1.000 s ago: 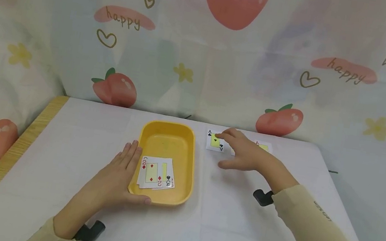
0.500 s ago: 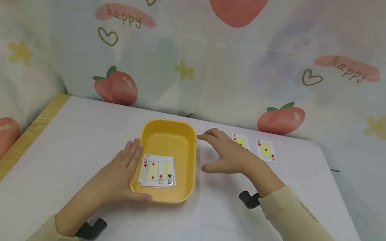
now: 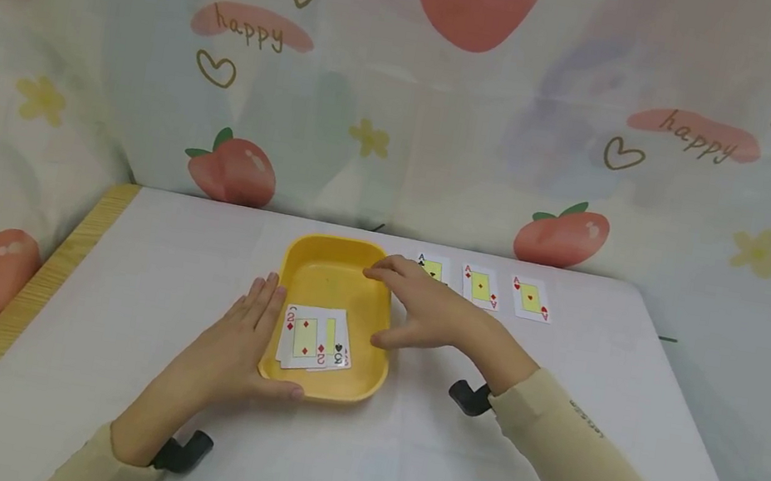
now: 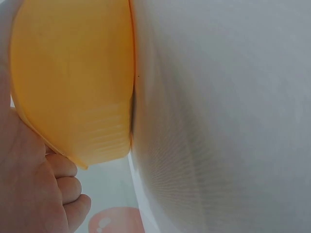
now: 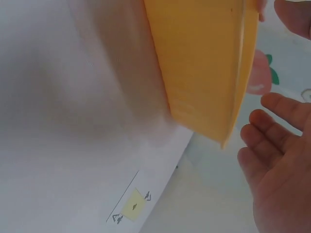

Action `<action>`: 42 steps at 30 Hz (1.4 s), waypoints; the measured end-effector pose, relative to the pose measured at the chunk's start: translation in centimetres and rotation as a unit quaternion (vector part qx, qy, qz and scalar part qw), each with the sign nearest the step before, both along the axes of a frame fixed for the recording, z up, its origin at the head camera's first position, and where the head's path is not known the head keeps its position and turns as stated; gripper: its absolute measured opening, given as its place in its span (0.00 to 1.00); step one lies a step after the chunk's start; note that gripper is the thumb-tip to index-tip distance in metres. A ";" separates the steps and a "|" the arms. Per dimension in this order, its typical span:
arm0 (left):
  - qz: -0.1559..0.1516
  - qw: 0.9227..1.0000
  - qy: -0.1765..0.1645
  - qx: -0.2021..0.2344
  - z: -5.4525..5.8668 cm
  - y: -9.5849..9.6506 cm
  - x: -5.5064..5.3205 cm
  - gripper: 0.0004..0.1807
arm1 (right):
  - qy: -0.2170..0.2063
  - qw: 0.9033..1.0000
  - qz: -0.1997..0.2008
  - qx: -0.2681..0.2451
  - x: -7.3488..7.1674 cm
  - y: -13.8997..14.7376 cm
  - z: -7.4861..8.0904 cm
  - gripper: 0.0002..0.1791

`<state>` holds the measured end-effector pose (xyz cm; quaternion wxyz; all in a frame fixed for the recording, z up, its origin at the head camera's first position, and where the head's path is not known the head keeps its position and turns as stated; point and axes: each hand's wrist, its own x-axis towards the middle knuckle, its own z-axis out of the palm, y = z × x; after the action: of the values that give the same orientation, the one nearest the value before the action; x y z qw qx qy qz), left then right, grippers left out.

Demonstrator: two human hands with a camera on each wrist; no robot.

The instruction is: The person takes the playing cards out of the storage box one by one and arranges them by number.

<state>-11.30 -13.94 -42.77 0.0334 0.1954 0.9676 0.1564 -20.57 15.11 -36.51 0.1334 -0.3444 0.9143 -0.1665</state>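
A yellow plastic tray [image 3: 309,387] stands on the white table, with a few overlapping playing cards [image 3: 304,337] in its near part; a two of diamonds lies on top. My left hand [image 3: 227,354] rests along the tray's left rim, fingers straight and thumb over the near edge. Over the right rim hovers my right hand [image 3: 431,311], holding nothing, its fingers spread. In the right wrist view its fingers [image 5: 272,131] stand apart from the tray's side [image 5: 201,63]. The left wrist view shows the tray's outer wall [image 4: 73,82] beside the left hand [image 4: 29,189].
In a row at the table's back lie an ace of clubs [image 3: 433,266], partly behind the right hand, an ace of diamonds [image 3: 480,287] and an ace of hearts [image 3: 531,299]. A printed curtain [image 3: 448,133] hangs behind. Bare wood [image 3: 0,331] shows along the left edge.
My right hand has moved left from above the aces to the tray's right rim, uncovering the diamond and heart aces. My left hand has stayed on the tray.
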 end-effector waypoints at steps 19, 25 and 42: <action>-0.009 1.000 0.011 -0.001 -0.3 -0.2 -0.1 0.78 | 0.003 0.999 0.041 0.016 1.2 -3.5 -1.2 0.51; -0.013 1.000 0.017 0.001 -0.1 -0.2 0.1 0.77 | 0.009 0.998 0.059 0.026 1.4 -4.6 -1.7 0.51; -0.011 1.000 0.016 -0.003 0.0 -0.2 0.2 0.77 | 0.009 0.997 0.069 0.044 1.6 -6.5 -2.8 0.52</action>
<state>-11.09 -14.12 -42.73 0.0204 0.2081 0.9662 0.1505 -19.02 8.59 -39.34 0.1510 -0.4020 0.8960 -0.1130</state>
